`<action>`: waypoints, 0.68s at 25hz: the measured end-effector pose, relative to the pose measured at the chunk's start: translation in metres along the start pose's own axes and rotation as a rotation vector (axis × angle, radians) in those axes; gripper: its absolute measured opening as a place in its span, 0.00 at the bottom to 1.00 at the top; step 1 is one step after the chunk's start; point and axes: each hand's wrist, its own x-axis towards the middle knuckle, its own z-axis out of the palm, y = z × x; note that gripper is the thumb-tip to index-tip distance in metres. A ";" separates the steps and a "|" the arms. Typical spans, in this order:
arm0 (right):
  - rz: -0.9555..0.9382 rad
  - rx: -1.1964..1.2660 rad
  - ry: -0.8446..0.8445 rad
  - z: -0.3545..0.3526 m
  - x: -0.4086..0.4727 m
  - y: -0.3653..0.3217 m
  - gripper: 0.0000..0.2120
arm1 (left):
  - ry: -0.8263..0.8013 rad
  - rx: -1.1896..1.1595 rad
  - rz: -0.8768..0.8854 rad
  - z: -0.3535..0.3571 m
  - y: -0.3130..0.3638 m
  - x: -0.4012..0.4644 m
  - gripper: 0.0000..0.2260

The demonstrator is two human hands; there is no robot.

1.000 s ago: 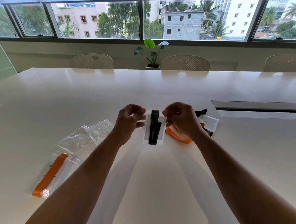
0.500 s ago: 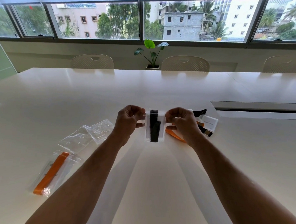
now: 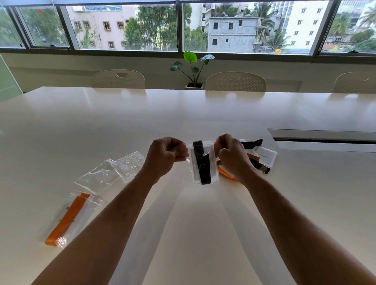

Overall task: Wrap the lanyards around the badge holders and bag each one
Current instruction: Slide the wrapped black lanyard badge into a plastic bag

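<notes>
Above the white table (image 3: 188, 240) I hold a clear bag (image 3: 203, 163) upright; inside it is a white badge holder wrapped with a black lanyard. My left hand (image 3: 166, 154) pinches the bag's upper left edge and my right hand (image 3: 231, 153) pinches its upper right edge. A bagged badge holder with an orange lanyard (image 3: 67, 218) lies at the left. Behind my right hand lie an orange lanyard (image 3: 227, 175) and a white badge holder with a black lanyard (image 3: 264, 158), both partly hidden.
Two empty clear bags (image 3: 110, 174) lie left of my left hand. A recessed cable slot (image 3: 330, 137) runs along the table at the right. Three white chairs (image 3: 235, 83) and a potted plant (image 3: 193, 70) stand beyond the far edge, below the windows.
Both hands stay pinched on the bag's top edges. The bag has shifted slightly upward and back down between the hands. Nothing on the table has moved.
</notes>
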 end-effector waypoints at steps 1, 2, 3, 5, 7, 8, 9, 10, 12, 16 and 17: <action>-0.013 -0.027 0.010 0.001 -0.001 -0.002 0.13 | 0.022 0.076 0.022 0.001 0.001 0.002 0.07; -0.022 -0.040 0.018 0.003 -0.001 -0.004 0.12 | 0.040 0.142 0.046 0.002 0.002 0.002 0.08; -0.030 -0.053 0.026 0.004 -0.002 -0.005 0.11 | 0.053 0.199 0.068 0.003 0.003 0.003 0.10; -0.035 -0.073 0.047 0.005 -0.002 -0.007 0.10 | 0.065 0.287 0.104 0.004 0.004 0.003 0.12; -0.031 -0.058 0.059 0.005 -0.002 -0.006 0.11 | 0.059 0.320 0.117 0.004 0.003 0.002 0.12; -0.028 -0.050 0.064 0.004 -0.003 -0.006 0.12 | 0.053 0.302 0.113 0.003 0.002 0.002 0.11; -0.025 -0.044 0.072 0.004 -0.003 -0.005 0.12 | 0.046 0.267 0.100 0.002 0.001 0.002 0.10; -0.023 -0.042 0.080 0.004 -0.004 -0.004 0.12 | 0.039 0.227 0.079 0.001 0.001 0.002 0.09; -0.023 -0.035 0.088 0.004 -0.004 -0.004 0.12 | 0.020 0.168 0.043 0.001 0.001 0.001 0.06; -0.016 -0.004 0.077 0.005 -0.005 -0.007 0.11 | 0.001 0.273 0.044 0.000 0.005 0.001 0.08; -0.012 0.000 0.070 0.006 -0.005 -0.007 0.12 | -0.007 0.305 0.032 0.000 0.006 0.001 0.08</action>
